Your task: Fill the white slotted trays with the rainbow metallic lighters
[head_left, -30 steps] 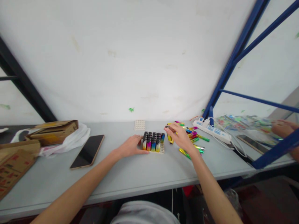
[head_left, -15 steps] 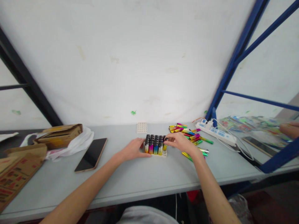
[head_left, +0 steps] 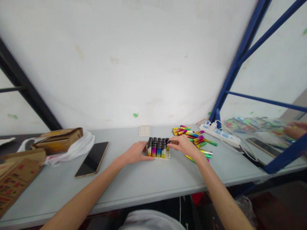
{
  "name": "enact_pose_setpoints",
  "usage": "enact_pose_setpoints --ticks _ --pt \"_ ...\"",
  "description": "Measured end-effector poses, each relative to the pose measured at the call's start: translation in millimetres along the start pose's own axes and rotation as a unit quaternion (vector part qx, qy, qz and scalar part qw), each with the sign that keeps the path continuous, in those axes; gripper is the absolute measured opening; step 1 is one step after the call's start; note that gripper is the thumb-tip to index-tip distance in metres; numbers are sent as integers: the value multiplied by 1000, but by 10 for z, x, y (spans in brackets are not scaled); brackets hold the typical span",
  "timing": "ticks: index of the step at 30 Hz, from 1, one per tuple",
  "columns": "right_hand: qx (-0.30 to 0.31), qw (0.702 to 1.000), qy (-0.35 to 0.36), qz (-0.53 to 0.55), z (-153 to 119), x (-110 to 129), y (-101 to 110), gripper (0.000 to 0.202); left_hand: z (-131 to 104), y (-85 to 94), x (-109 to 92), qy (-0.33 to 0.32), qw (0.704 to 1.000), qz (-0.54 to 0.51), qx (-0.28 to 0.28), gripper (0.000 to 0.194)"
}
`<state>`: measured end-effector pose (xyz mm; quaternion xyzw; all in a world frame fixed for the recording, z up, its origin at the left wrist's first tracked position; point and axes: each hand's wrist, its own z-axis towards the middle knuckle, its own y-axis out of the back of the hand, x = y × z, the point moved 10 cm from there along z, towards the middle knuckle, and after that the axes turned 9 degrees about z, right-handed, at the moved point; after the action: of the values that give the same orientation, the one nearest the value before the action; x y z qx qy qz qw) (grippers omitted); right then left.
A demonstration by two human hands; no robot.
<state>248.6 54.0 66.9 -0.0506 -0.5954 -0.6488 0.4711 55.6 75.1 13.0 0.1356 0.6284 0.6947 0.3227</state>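
Pinching a lighter (head_left: 169, 141) top, right hand (head_left: 184, 145); left hand (head_left: 135, 152), half-open, flanks tray (head_left: 167, 156). Likely light, rigid, slick: grip near top.

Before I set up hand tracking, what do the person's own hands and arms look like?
The ungloved left hand and ungloved right hand show no cables or markings. Both slim, bare forearms have no sleeves or watch in view. Fingernail details are too small to tell. Light grey cloth, probably clothing, shows below.
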Motion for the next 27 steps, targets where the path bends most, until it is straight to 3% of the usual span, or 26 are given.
enact_pose_setpoints --ticks 5,12,16,18,23,27 --pt "28 999 -6 19 -5 -26 -92 30 6 5 -9 -6 1000 -2 0 63" --pt "-57 989 -65 -123 43 -177 -65 25 -4 11 4 -1 1000 -2 -1 63" --pt "-12 995 -77 -66 -2 -255 -51 38 -6 -5 12 -1 1000 4 4 64" --pt "4 997 -72 -7 -74 -285 55 38 -5 -13 25 2 1000 4 5 65" --pt "17 991 -136 7 -369 -577 410 23 4 -6 34 1 1000 -2 -2 68" --pt "82 974 -209 -4 -586 -856 336 12 7 1 18 1 1000 -1 4 65"
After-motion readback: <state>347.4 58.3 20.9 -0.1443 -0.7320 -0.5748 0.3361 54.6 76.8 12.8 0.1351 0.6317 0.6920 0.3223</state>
